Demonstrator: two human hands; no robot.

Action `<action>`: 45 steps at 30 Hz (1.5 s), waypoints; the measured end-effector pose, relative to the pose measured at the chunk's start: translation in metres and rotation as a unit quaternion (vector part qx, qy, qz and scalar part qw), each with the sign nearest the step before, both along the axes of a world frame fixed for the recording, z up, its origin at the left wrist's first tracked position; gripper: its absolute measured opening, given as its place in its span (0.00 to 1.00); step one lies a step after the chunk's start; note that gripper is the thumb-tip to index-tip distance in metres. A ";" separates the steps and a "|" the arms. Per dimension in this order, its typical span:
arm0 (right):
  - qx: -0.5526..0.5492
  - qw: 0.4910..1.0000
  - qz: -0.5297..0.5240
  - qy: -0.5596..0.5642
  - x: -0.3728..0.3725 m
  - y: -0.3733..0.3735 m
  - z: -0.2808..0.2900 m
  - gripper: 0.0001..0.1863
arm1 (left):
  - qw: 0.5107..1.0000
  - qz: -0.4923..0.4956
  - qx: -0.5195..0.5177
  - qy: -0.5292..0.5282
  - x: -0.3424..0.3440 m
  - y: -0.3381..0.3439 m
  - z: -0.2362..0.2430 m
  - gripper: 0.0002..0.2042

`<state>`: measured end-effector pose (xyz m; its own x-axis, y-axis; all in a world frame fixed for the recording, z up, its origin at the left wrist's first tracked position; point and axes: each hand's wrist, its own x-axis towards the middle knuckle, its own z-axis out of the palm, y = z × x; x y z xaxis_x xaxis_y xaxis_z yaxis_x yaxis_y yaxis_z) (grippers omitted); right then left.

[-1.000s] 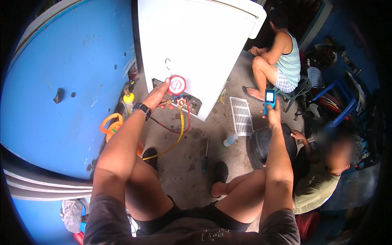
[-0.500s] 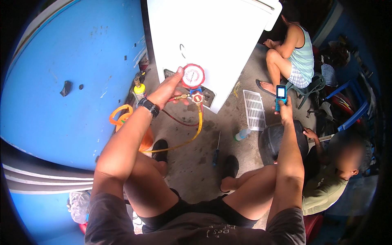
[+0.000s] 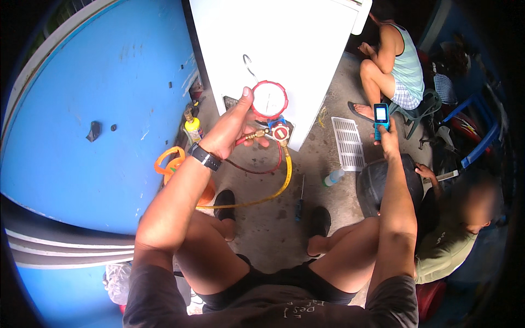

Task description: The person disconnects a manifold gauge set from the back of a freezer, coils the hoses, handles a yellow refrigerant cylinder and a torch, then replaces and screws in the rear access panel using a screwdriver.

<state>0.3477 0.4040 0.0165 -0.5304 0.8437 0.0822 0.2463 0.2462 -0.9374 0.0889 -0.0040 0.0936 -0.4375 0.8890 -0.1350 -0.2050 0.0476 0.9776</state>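
My left hand (image 3: 232, 128) is closed round a gauge manifold, thumb beside its red-rimmed dial (image 3: 269, 99), fingers under the brass hose fitting (image 3: 257, 134). A hook rises above the dial; red and yellow hoses (image 3: 287, 180) hang below the valve. The manifold is in front of a white appliance (image 3: 279, 41) with an opening low in its face, partly hidden by the gauge. My right hand (image 3: 389, 139) grips a turquoise keypad phone (image 3: 380, 116) with a lit screen, thumb on the keys.
An orange cylinder (image 3: 205, 188), yellow canister (image 3: 192, 126), blue panel (image 3: 93, 71), screwdriver (image 3: 299, 205), bottle (image 3: 333, 177) and white grille (image 3: 348, 143) surround me. A seated person (image 3: 404, 60) is at back right; another (image 3: 448, 251) crouches right beside a black rounded object (image 3: 372, 180).
The view has shifted, so most things appear farther right and slightly higher. The gauge in my left hand shifts a little more rightward. Both hands keep their holds.
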 end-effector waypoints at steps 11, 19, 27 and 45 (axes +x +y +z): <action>-0.002 1.000 -0.004 0.031 -0.002 0.003 0.002 0.30 | 0.998 -0.003 0.057 0.024 0.009 -0.007 0.008 0.36; -0.004 0.999 -0.004 0.034 0.000 0.004 0.004 0.30 | 0.997 -0.013 0.073 0.033 0.010 -0.007 0.006 0.36; -0.008 0.999 -0.006 0.045 0.001 0.002 0.007 0.30 | 0.997 0.010 0.071 0.030 0.010 -0.008 0.007 0.36; -0.003 1.000 -0.008 0.028 0.004 0.000 0.010 0.30 | 0.994 0.054 0.088 0.047 -0.001 -0.004 -0.010 0.40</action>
